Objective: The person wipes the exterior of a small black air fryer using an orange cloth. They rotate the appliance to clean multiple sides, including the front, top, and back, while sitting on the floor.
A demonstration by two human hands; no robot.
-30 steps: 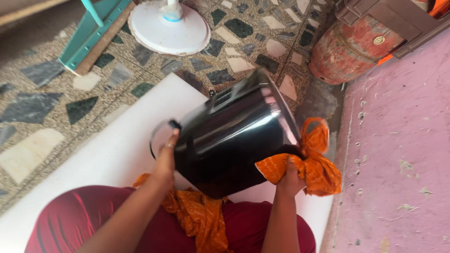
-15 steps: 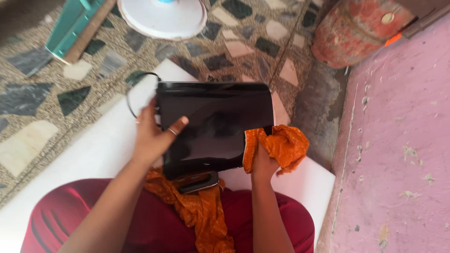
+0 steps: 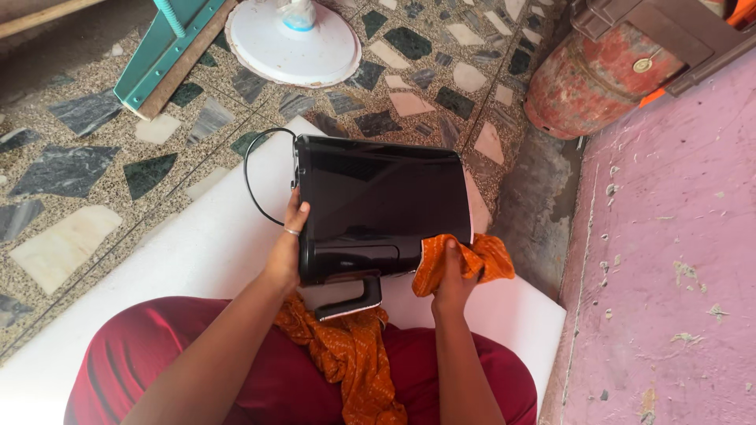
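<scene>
A white fan base [image 3: 293,49], teal board [image 3: 161,55] and red gas cylinder [image 3: 587,83] surround the white sheet [image 3: 197,252].

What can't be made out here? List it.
Head view only:
- Underside of the black appliance: turned away.
- Right hand fingertips: under the orange cloth.
- Cord end: behind the appliance.
- Red cylinder top: cut by the edge.
- Left hand palm: against the appliance.

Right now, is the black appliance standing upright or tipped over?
Tipped: the black appliance lies on its side, handle toward the person, left hand steadying it, right hand pressing an orange cloth against it.
</scene>
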